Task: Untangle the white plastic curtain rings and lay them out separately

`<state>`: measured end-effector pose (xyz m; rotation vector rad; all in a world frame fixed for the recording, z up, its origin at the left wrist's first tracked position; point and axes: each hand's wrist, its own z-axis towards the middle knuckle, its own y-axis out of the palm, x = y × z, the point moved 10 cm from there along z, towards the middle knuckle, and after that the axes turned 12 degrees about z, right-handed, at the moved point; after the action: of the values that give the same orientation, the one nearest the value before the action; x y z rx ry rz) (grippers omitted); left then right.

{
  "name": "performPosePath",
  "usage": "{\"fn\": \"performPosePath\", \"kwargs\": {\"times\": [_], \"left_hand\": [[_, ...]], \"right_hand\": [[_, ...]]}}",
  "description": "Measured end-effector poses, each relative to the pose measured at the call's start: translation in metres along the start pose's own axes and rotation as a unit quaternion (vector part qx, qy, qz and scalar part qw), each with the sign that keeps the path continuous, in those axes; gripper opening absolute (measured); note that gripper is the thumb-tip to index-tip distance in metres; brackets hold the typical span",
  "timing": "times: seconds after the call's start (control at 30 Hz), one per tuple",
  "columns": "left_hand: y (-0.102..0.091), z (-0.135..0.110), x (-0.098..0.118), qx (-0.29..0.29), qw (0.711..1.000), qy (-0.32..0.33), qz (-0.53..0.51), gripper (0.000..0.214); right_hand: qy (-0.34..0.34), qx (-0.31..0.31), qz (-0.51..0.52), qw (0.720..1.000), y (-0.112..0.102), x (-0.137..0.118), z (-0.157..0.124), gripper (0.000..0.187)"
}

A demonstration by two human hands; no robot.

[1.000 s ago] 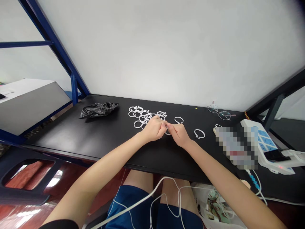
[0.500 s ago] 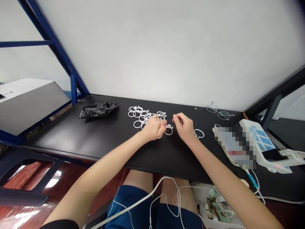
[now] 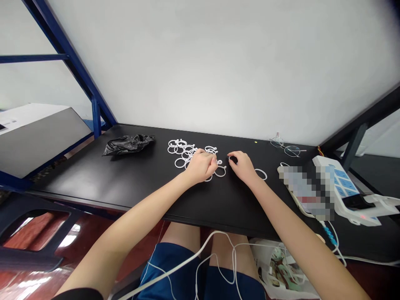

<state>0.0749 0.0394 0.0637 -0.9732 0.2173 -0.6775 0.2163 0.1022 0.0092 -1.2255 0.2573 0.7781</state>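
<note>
My left hand (image 3: 202,166) is closed, thumb pressed against curled fingers, at the right side of a cluster of thin white plastic rings (image 3: 180,162) with small ball or hook ends. A bit of white ring (image 3: 219,162) sticks out beside its fingertips; most of what it grips is hidden. Just to the right, my right hand (image 3: 242,166) hovers low over the table, thumb and forefinger curved with a small gap between them. I make out no ring clearly held there. Another white ring (image 3: 261,173) lies behind its wrist, partly covered.
The black table (image 3: 137,179) carries a crumpled black plastic bag (image 3: 128,145) on the left. To the right are glasses (image 3: 292,151), a phone (image 3: 306,193) and a white power strip (image 3: 345,187). White cables (image 3: 215,233) hang across my lap. A white wall stands behind.
My right thumb and forefinger have parted from a pinch, and the hand has shifted slightly. My left hand stays closed in nearly the same place.
</note>
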Motion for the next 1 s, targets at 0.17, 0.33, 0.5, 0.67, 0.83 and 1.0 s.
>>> {"fn": "performPosePath", "kwargs": {"times": [0.17,0.33,0.5,0.67,0.83,1.0], "left_hand": [[0.007,0.001,-0.004,-0.021,0.999,-0.033,0.035,0.032],[0.015,0.000,-0.009,-0.028,0.997,-0.051,0.040,0.030],[0.023,-0.002,-0.014,-0.050,0.996,-0.068,0.041,0.031],[0.027,-0.002,-0.015,-0.061,0.996,-0.056,0.042,0.034],[0.028,-0.003,-0.016,-0.063,0.995,-0.052,0.051,0.034],[0.027,-0.003,-0.015,-0.059,0.996,-0.051,0.046,0.032]], "right_hand": [[-0.017,0.035,0.062,0.997,-0.013,-0.008,0.000,0.032],[-0.037,0.045,0.129,0.990,-0.012,-0.013,-0.002,0.047],[-0.048,0.035,0.131,0.990,-0.006,-0.017,-0.003,0.051],[-0.045,0.030,0.148,0.988,-0.005,-0.021,-0.003,0.044],[-0.034,0.055,0.142,0.988,-0.012,-0.025,-0.004,0.027],[-0.036,0.061,0.124,0.990,-0.015,-0.030,-0.004,0.018]]}}
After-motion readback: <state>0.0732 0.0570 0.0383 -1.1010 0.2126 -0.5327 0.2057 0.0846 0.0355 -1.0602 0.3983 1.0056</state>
